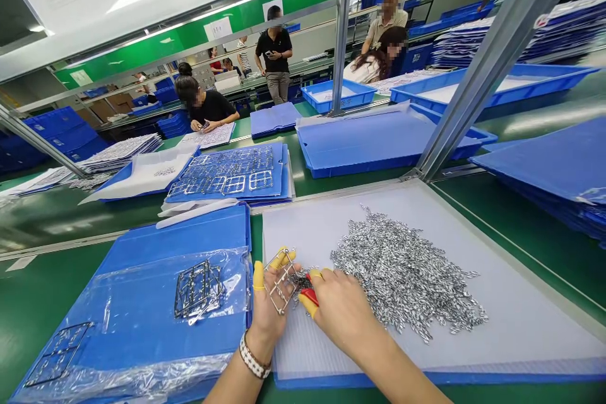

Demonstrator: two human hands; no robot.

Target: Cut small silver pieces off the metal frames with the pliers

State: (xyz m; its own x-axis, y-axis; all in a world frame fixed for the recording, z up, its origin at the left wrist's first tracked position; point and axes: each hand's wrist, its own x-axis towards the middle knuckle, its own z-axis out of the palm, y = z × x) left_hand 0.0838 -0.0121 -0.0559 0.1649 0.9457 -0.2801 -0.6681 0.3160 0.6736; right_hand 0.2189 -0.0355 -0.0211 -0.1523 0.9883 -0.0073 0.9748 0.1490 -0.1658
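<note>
My left hand, with yellow finger cots and a bracelet at the wrist, is closed around a small metal frame. My right hand grips a red-handled cutter whose tip meets the frame. Both hands hover over the near left part of a white sheet. Just right of them lies a big pile of small shiny metal pieces. To the left, another metal frame rests on clear plastic over a blue tray.
A slanted metal post rises from the far edge of the sheet. Blue trays and a sheet of frames lie across the green bench. Several other people sit or stand at far benches.
</note>
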